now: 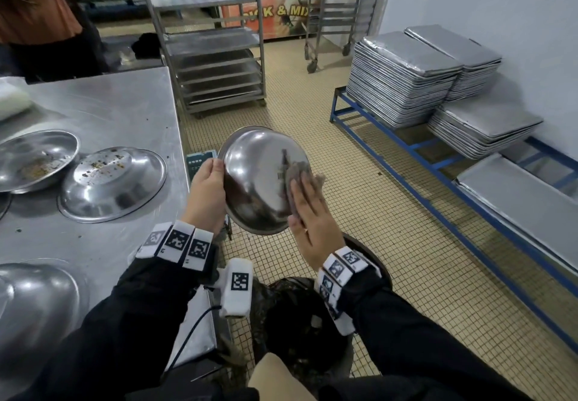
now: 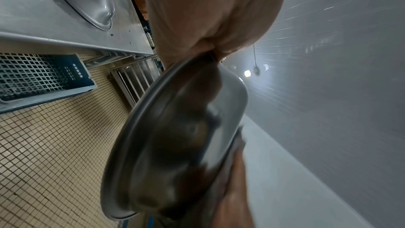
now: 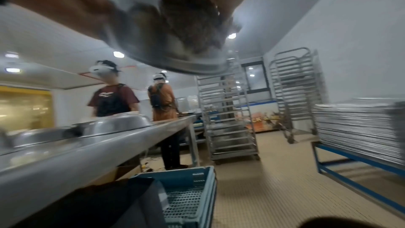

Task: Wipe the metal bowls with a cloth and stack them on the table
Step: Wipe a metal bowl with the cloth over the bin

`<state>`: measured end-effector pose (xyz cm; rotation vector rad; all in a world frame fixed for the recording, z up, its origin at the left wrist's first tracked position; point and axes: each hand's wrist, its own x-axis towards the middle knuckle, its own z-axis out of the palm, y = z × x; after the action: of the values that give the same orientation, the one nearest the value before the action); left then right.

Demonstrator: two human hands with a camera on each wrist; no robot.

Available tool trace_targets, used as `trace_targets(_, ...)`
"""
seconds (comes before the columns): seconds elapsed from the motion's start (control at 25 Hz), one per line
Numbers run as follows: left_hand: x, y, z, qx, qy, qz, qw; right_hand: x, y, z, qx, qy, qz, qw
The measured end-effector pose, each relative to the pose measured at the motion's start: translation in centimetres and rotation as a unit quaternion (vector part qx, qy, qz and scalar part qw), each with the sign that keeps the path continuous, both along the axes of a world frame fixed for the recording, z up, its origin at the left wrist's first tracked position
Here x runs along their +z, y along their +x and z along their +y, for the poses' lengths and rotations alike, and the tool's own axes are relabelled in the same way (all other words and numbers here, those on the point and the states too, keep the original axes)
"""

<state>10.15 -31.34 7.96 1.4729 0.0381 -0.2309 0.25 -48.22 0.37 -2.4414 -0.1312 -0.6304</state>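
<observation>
My left hand (image 1: 211, 181) grips the left rim of a metal bowl (image 1: 256, 178), holding it tilted in the air past the table's right edge, domed underside towards me. My right hand (image 1: 308, 213) lies flat with straight fingers and presses a grey-brown cloth (image 1: 301, 178) against the bowl's right side. The left wrist view shows the bowl (image 2: 175, 145) close up and blurred under my hand (image 2: 208, 15). In the right wrist view the cloth (image 3: 192, 23) is bunched against the bowl (image 3: 175, 65). Two crumb-soiled bowls (image 1: 112, 181) (image 1: 34, 159) sit on the steel table (image 1: 125, 113); another bowl (image 1: 34, 303) lies near the front left.
A black-lined bin (image 1: 300, 316) stands on the tiled floor under the held bowl. A blue crate (image 1: 200, 158) sits beside the table. Wheeled tray racks (image 1: 215, 56) stand behind, stacked trays (image 1: 403, 78) on a blue frame to the right. Two people (image 3: 114, 100) work at the table's far end.
</observation>
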Motion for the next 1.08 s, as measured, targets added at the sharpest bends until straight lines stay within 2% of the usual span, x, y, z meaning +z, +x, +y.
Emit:
trace_targets(0.08, -0.4, -0.3, -0.2, -0.002, 0.013, 0.0, 1.0, 0.7, 0.2, 2.5, 0.036, -0.022, -0.028, 0.999)
trace_targets(0.16, -0.8, -0.5, -0.3, -0.008, 0.015, 0.002, 1.0, 2.0, 1.3, 3.6, 0.032, -0.013, -0.035, 0.999)
trace_targets(0.32, -0.9, -0.4, 0.1, -0.018, 0.027, 0.006, 0.999, 3.6, 3.8, 1.3, -0.061, 0.041, 0.017, 0.997)
trace_targets(0.4, -0.9, -0.6, 0.2, -0.014, 0.023, 0.007, 1.0, 2.9, 3.4, -0.4, -0.075, 0.078, 0.037, 0.993)
trace_targets(0.52, -1.0, -0.9, 0.2, 0.011, 0.008, 0.018, 1.0, 1.0, 0.8, -0.7, -0.036, 0.056, 0.038, 0.997)
trace_targets(0.64, -1.0, -1.4, 0.0, 0.003, 0.025, 0.011, 1.0, 0.1, -0.9, 1.6, 0.017, 0.036, 0.048, 0.998)
trace_targets(0.72, -1.1, -1.9, -0.2, -0.02, 0.068, -0.02, 0.997, 1.1, -0.2, 2.9, 0.031, 0.047, 0.018, 0.998)
trace_targets(0.84, -0.9, -2.7, 0.0, -0.05, 0.081, -0.062, 0.993, 3.4, 2.0, 3.3, 0.002, -0.006, -0.056, 0.998)
trace_targets(0.92, -1.0, -2.8, 0.5, -0.059, 0.102, -0.095, 0.988, 4.3, 3.4, 2.8, -0.019, -0.016, -0.068, 0.997)
trace_targets(1.0, -0.9, -2.7, 1.1, -0.052, 0.128, -0.113, 0.984, 3.9, 3.9, 2.2, -0.053, 0.039, -0.071, 0.995)
trace_targets(1.08, -0.6, -2.6, 1.3, -0.039, 0.165, -0.14, 0.976, 3.3, 3.5, 1.9, -0.09, 0.138, -0.036, 0.986)
